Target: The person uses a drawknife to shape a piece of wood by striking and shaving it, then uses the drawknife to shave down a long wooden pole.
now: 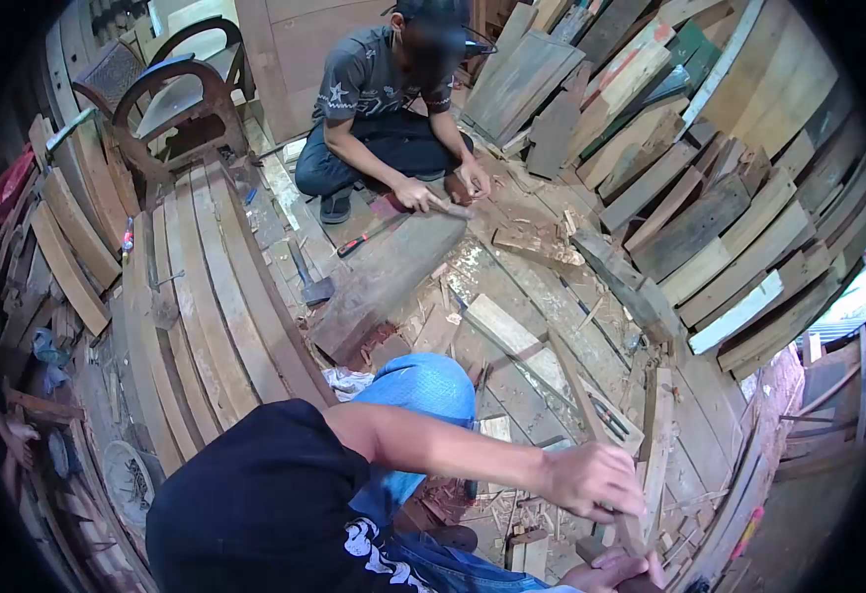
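Note:
My left hand (pixel 596 481) reaches in from the left, its fingers wrapped round a long wooden strip (pixel 576 390) that slants up and away over the floor. Close below it, at the bottom edge, my right hand (pixel 611 574) is curled round something dark that I cannot make out, partly cut off by the frame. Both hands are close to the lower part of the strip. A pale board (pixel 512 336) lies under the strip's upper part, with thin tools (pixel 611 420) near its lower end.
Across from me, a seated person (pixel 384 119) works at a thick plank (pixel 389 282). A hammer-like tool (pixel 314 289) and a red-handled tool (pixel 352 244) lie beside it. Long slats (pixel 211 296) stand left; stacked boards (pixel 710 227) line the right. Wood shavings (pixel 453 499) litter the floor.

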`<state>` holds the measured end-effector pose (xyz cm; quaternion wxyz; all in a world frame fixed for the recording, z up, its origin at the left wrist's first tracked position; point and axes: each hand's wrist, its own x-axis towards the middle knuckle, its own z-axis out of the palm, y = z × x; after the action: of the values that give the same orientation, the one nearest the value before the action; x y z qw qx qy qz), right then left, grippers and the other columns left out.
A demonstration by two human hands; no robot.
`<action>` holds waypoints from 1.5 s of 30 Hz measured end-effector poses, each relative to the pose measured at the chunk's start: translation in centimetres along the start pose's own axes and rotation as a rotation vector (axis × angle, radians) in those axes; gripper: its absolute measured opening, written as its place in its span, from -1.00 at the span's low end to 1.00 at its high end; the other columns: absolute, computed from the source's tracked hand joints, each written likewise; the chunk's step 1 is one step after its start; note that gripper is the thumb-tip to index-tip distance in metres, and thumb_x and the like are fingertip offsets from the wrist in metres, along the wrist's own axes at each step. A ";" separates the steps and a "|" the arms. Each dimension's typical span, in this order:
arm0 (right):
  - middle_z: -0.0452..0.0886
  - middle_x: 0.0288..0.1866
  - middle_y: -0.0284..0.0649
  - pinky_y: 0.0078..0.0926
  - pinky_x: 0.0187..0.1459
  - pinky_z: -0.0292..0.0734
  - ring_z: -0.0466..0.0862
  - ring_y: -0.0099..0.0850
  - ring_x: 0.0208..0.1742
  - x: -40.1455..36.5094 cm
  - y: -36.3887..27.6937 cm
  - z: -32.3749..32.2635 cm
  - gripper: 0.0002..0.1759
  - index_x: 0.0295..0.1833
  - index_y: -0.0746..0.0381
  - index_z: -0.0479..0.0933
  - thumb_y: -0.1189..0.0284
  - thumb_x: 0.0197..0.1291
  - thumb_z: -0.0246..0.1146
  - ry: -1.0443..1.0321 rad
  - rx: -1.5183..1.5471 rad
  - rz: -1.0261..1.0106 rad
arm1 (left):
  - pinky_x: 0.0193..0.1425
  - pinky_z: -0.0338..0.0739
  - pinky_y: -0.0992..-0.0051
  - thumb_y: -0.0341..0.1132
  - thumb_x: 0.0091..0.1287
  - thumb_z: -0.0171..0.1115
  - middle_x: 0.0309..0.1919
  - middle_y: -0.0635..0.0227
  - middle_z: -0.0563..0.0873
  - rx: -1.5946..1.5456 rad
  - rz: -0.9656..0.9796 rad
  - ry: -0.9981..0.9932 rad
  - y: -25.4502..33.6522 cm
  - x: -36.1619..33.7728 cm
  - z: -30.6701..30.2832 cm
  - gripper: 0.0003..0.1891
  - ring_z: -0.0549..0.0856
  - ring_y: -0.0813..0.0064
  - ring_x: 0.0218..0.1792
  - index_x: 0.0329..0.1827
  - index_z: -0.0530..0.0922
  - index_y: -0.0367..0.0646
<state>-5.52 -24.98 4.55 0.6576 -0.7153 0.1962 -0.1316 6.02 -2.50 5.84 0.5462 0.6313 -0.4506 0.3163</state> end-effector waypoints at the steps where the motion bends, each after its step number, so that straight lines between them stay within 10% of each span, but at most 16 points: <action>1: 0.47 -0.47 -0.16 -0.43 -0.63 0.40 0.40 -0.43 -0.68 -1.1 -1.7 2.5 -0.75 -0.07 0.29 0.37 0.43 0.30 0.28 0.000 0.002 0.001 | 0.02 0.59 0.31 -0.33 0.20 0.34 -0.11 0.28 0.71 -0.002 0.097 0.083 0.6 0.2 -0.2 -0.69 0.70 0.39 -0.15 0.01 0.62 -0.14; 3: 0.51 -0.41 -0.11 -0.42 -0.49 0.48 0.48 -0.38 -0.56 -4.3 -7.2 9.7 -0.75 -0.07 0.35 0.39 0.50 0.25 0.29 0.108 0.243 -0.690 | -0.04 0.63 0.31 -0.33 0.29 0.24 -0.07 0.25 0.70 0.016 0.122 0.074 1.6 0.5 -1.1 -0.78 0.71 0.35 -0.12 -0.03 0.65 -0.13; 15: 0.51 -0.41 -0.11 -0.53 -0.44 0.44 0.49 -0.45 -0.48 -3.2 -6.0 7.3 -0.78 -0.09 0.37 0.40 0.51 0.26 0.27 0.051 0.023 -0.676 | -0.09 0.65 0.33 -0.38 0.18 0.23 -0.19 0.23 0.68 0.224 0.335 0.193 4.6 1.6 -2.1 -0.74 0.71 0.27 -0.19 -0.09 0.61 -0.31; 17: 0.51 -0.40 -0.11 -0.58 -0.49 0.38 0.45 -0.49 -0.52 -3.0 -6.6 7.9 -0.84 -0.11 0.36 0.41 0.55 0.28 0.23 -0.062 -0.083 -0.941 | -0.17 0.63 0.35 -0.36 0.17 0.24 -0.22 0.25 0.66 0.191 0.284 0.185 4.6 1.6 -2.3 -0.72 0.69 0.26 -0.22 -0.09 0.62 -0.30; 31: 0.52 -0.37 -0.13 -0.62 -0.53 0.33 0.43 -0.51 -0.53 -3.8 -7.3 9.2 -0.87 -0.13 0.34 0.41 0.55 0.30 0.22 -0.022 0.174 -0.350 | -0.21 0.64 0.39 -0.37 0.20 0.30 -0.23 0.29 0.54 0.200 0.092 0.191 4.5 1.7 -2.9 -0.60 0.65 0.33 -0.28 0.13 0.56 -0.22; 45: 0.49 -0.44 -0.24 -0.66 -0.58 0.28 0.40 -0.58 -0.56 -1.7 -4.3 8.9 -0.88 -0.16 0.32 0.43 0.63 0.22 0.21 0.166 0.108 -0.339 | -0.25 0.59 0.36 -0.35 0.23 0.19 -0.22 0.27 0.59 0.078 0.187 0.249 3.7 2.4 -2.9 -0.72 0.66 0.26 -0.24 -0.01 0.50 -0.20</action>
<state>-2.63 -16.03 8.00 0.6451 -0.6885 0.1191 -0.3094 3.87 -0.20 10.02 0.5412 0.5632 -0.4235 0.4589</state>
